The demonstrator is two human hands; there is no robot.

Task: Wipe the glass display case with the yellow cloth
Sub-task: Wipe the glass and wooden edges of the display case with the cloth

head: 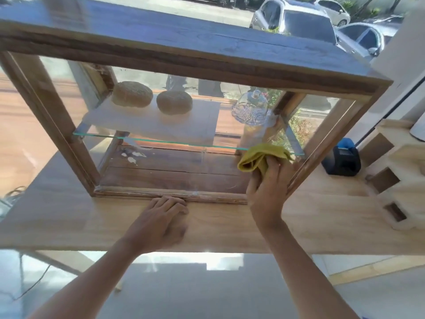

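Landmark: glass display case [57, 125] on the wooden counter [69, 217]. In front of the case, the counter strip is bare to the left of the left hand [161, 221], which rests on it. To the case's right, a black card terminal [342, 161] and a wooden block rack [391, 180] crowd the counter. The right hand [268, 187] with yellow cloth [259, 157] covers the front pane's lower right corner.
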